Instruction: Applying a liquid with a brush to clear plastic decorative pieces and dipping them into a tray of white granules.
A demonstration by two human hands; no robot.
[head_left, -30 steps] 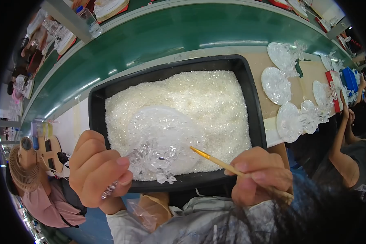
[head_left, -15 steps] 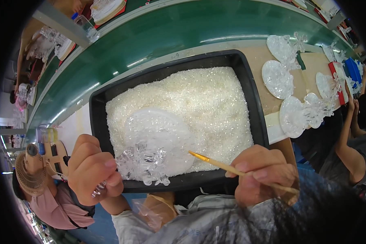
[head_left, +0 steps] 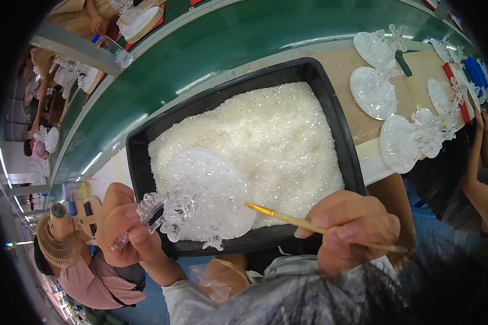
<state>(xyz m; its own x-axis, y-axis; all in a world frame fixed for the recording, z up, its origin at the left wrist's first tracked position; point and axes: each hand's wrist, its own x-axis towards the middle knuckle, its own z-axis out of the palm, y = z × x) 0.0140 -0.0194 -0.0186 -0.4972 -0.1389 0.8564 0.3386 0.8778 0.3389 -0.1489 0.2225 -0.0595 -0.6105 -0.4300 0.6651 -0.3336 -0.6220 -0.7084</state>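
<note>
My left hand [head_left: 126, 227] is closed on the clear, knobbly end of a clear plastic ornament with a round white base [head_left: 217, 189]. I hold it tilted over a black tray [head_left: 339, 124] of glittering white flakes [head_left: 260, 130]. Between the thumb and fingers of my right hand [head_left: 355, 225] is a thin paintbrush [head_left: 287, 218] with a pale wooden handle and a yellow metal band. Its tip lies at the right rim of the disc, seemingly touching it. The exact shape of the part inside my left fist is hidden.
Several similar clear ornaments [head_left: 375, 93] lie on a brown board at the right, near a red box [head_left: 456, 92] and a blue bin [head_left: 476, 75]. A green conveyor belt [head_left: 211, 54] runs behind the tray. A fan [head_left: 59, 241] and a person in pink [head_left: 92, 279] are at the left.
The ornament has turned in my left hand, so its clear knobbly part now sits nearer my fingers. The brush tip has shifted slightly left along with the disc's edge. The whole view has tilted a little.
</note>
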